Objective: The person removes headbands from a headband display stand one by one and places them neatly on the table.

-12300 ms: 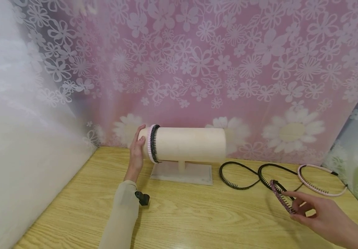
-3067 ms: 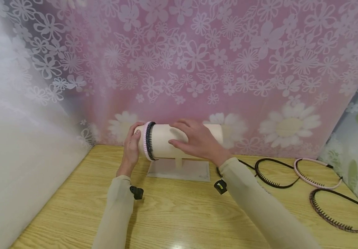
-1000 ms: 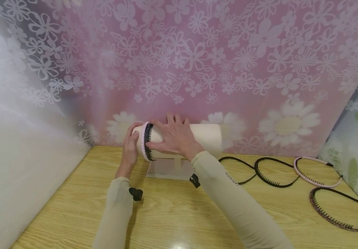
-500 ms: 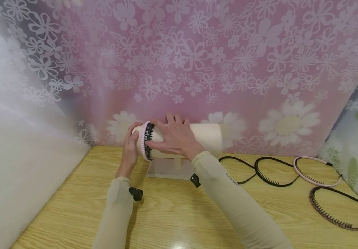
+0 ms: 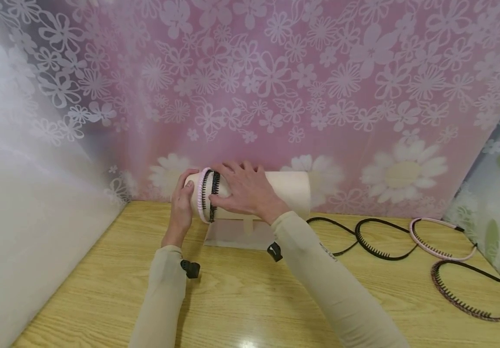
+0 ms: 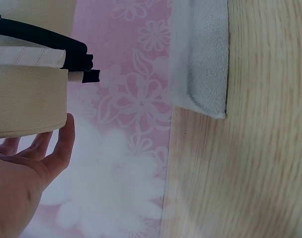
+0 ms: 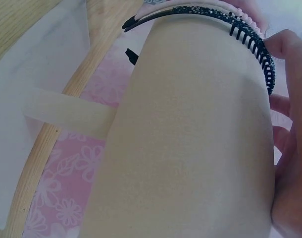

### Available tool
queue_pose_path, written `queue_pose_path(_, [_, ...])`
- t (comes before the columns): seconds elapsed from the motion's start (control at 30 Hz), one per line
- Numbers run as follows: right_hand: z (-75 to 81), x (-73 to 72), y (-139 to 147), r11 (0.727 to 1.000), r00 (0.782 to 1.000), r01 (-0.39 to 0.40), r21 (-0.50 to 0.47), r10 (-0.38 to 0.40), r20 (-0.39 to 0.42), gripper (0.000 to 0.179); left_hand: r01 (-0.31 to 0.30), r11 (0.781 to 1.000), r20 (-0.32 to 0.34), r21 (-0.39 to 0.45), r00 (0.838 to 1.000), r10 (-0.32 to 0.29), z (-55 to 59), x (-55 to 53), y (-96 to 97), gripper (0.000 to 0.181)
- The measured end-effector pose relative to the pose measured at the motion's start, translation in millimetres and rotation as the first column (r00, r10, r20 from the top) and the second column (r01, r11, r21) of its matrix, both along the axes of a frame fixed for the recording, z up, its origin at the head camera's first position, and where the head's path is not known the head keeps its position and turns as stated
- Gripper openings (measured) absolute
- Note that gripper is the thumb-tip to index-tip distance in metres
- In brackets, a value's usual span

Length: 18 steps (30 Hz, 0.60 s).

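Note:
A cream cylindrical display stand (image 5: 291, 193) lies level on a short post above a pale flat base (image 5: 228, 233). My left hand (image 5: 182, 208) grips its left end, the thumb on the front and the fingers round the end face. Close to that end, a ribbed pink headband (image 5: 200, 195) is fitted over the roll. Just right of it sits a toothed black glitter headband (image 7: 262, 53), with a narrow gap between the two. My right hand (image 5: 250, 191) lies over the roll and holds the black headband between thumb at the front and fingers at the top.
Several toothed headbands lie on the wooden table (image 5: 241, 290) at the right: a black headband (image 5: 360, 237) beside another partly behind the right sleeve, a pink headband (image 5: 423, 244), and a dark glittery headband (image 5: 450, 296) nearer the front. A pink floral curtain (image 5: 267, 96) hangs behind the stand.
The right hand set down the glittery headband at the right, then reached to the roll. It has since shifted the black headband slightly right, away from the pink one. The left hand stays put.

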State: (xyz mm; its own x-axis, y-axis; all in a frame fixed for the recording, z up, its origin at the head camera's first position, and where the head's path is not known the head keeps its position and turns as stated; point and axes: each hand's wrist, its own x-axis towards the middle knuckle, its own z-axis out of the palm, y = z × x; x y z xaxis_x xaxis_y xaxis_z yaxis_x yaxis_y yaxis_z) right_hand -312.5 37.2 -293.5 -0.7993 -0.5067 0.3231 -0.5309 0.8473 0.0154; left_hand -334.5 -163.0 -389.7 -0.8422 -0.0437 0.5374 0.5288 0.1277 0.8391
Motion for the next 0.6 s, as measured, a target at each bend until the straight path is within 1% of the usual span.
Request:
queue_pose_path(0.3, [-1.2, 0.8, 2.1, 0.999, 1.000, -0.023, -0.049, 0.024, 0.013, 0.073, 0.013, 1.000, 0.004, 0.020, 1.000, -0.013, 0.8, 0.1, 0.1, 0.046])
queue_pose_path(0.4, [-1.6, 1.0, 3.1, 0.998, 1.000, -0.025, -0.059, 0.025, 0.004, 0.071, 0.013, 1.000, 0.007, 0.015, 1.000, -0.014, 1.1, 0.8, 0.9, 0.047])
queue_pose_path(0.6, [-2.1, 1.3, 5.3, 0.994, 0.998, -0.055, -0.091, 0.053, -0.019, 0.061, 0.013, 1.000, -0.003, 0.021, 1.000, -0.013, 0.4, 1.2, 1.3, 0.046])
